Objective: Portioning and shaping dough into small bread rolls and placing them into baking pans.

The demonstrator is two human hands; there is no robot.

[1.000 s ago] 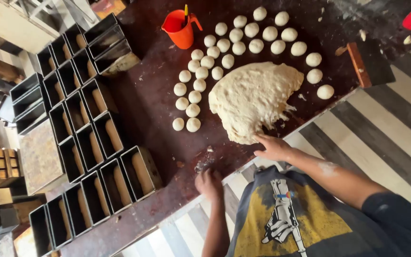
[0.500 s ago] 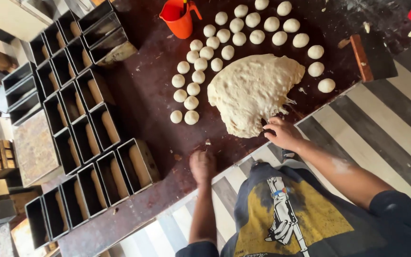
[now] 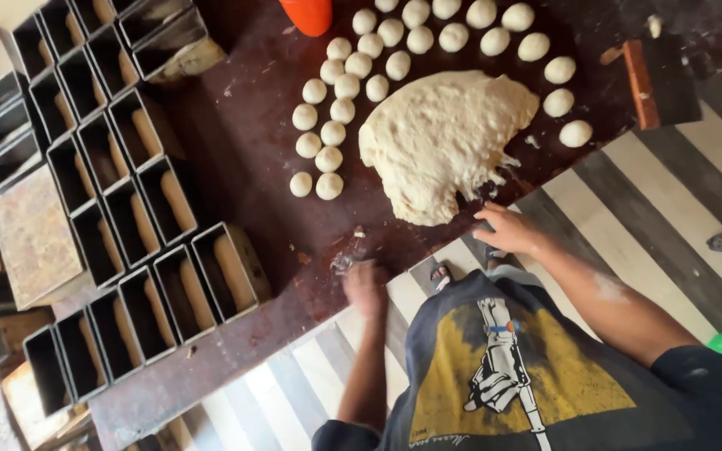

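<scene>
Looks like the portioning stage: the big dough mass (image 3: pixel 444 146) sits in the upper middle of the frame on the dark red surface (image 3: pixel 244 159), with rows of small dough balls (image 3: pixel 332 134) curving around its left and top edges. The right hand (image 3: pixel 507 230) rests at the lower edge of the mass, fingers spread loose, holding nothing that I can see. The left hand (image 3: pixel 365 284) is blurred near the surface's front edge, lower middle, so I can't tell whether its grip is closed on anything. Loaf tins (image 3: pixel 127 200) with dough logs fill the left side. My guess for the next move: pinching off a fresh piece from the near edge, which needs a firm pull since the dough looks sticky.
</scene>
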